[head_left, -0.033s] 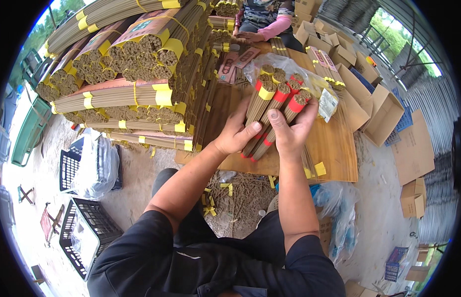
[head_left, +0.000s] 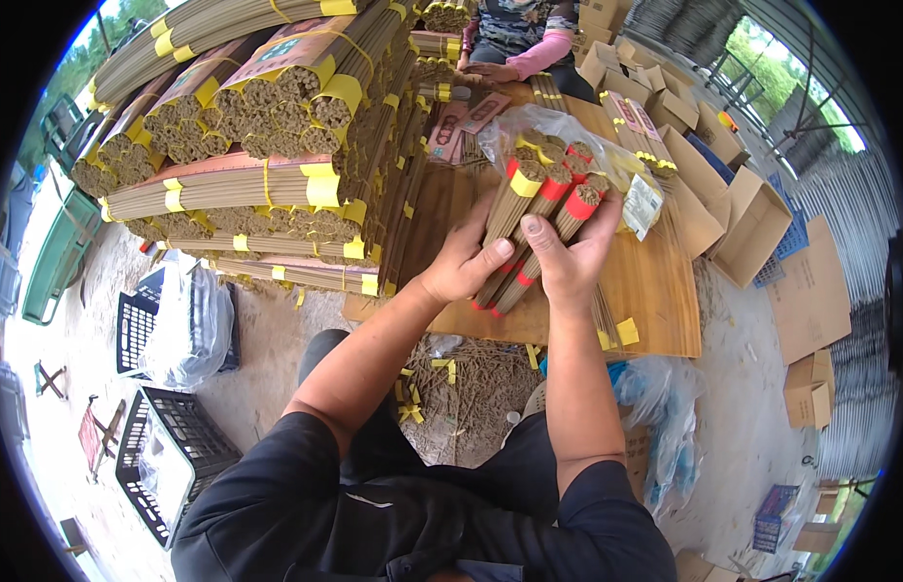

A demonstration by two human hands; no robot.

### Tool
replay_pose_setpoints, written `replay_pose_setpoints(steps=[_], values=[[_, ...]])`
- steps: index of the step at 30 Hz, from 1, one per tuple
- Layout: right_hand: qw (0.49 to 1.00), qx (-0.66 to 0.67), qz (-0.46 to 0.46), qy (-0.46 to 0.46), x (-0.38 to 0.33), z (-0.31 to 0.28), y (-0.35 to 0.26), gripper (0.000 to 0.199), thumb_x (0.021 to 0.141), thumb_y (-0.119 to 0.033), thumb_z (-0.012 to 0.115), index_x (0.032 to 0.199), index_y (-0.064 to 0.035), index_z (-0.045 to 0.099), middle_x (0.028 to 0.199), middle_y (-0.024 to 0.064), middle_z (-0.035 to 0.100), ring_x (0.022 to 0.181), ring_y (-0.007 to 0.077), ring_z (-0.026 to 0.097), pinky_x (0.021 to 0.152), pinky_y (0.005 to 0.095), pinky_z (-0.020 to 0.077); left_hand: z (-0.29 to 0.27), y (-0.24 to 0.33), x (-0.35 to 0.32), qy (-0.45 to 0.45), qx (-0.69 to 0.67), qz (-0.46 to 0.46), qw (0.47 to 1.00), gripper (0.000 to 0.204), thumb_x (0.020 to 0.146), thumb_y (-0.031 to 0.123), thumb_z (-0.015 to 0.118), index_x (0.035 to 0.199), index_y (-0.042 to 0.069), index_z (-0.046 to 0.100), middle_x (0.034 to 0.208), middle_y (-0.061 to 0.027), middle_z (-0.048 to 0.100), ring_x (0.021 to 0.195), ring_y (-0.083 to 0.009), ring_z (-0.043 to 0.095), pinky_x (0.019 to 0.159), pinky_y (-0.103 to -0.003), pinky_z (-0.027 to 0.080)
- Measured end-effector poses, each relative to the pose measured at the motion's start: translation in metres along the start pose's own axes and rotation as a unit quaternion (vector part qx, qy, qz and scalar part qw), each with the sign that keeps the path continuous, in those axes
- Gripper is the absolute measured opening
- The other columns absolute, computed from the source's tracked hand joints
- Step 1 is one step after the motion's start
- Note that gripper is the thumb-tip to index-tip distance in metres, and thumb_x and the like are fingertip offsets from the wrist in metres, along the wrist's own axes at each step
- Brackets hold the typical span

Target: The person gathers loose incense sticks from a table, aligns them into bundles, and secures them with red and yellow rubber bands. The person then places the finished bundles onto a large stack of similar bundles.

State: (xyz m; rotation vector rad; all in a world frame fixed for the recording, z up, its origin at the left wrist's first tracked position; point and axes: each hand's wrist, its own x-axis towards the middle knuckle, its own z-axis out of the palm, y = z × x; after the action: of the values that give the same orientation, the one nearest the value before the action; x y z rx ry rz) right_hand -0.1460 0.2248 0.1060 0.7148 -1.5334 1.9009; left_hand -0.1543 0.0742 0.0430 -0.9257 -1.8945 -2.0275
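In the head view, a cluster of incense-like stick bundles [head_left: 546, 202] sits at about one o'clock from the middle, between the two hands and above the wooden table [head_left: 655, 301]. The left hand [head_left: 465, 264] grips it from its eight o'clock side, the right hand [head_left: 568, 267] from four o'clock — both closed around it, thumbs in front, the other fingers partly hidden. At least five bundles show, banded red or yellow; overlap prevents an exact count. One large stack [head_left: 267, 194] of similar yellow-banded bundles fills ten to eleven o'clock. Two pink-labelled packs [head_left: 634, 121] lie near half past one, behind one crumpled clear plastic sheet [head_left: 607, 153]. Two black crates [head_left: 201, 424] stand at eight and nine o'clock; just past twelve — across the table — sits one person in pink sleeves [head_left: 541, 55].
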Motion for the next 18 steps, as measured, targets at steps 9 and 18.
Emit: replay_pose_setpoints(steps=[9,18], values=[[0.993,0.055,0.090,-0.054,0.013,-0.011,-0.010,0.081,0.074,-0.012,0.090,0.140,0.0008,0.043,0.125,0.0101,0.061,0.111,0.0179,0.062,0.098,0.0348,0.0507,0.007,0.007,-0.003,0.054,0.047,0.071,0.995,0.084,0.093,0.039,0.069,0.154,-0.003,0.029,0.145,-0.0238,0.049,0.134,-0.0305,0.050,0.112,-0.040,0.038],[0.988,0.053,0.132,-0.065,0.012,-0.016,-0.012,0.061,0.074,-0.015,0.087,0.125,0.0005,0.057,0.112,0.0073,0.067,0.100,0.0152,0.065,0.091,0.0331,0.0531,0.012,0.013,-0.001,0.071,-0.160,-0.004,0.985,0.053,0.091,0.027,0.076,0.129,0.004,0.047,0.125,-0.0102,0.057,0.113,-0.0180,0.055,0.100,-0.035,0.045]])
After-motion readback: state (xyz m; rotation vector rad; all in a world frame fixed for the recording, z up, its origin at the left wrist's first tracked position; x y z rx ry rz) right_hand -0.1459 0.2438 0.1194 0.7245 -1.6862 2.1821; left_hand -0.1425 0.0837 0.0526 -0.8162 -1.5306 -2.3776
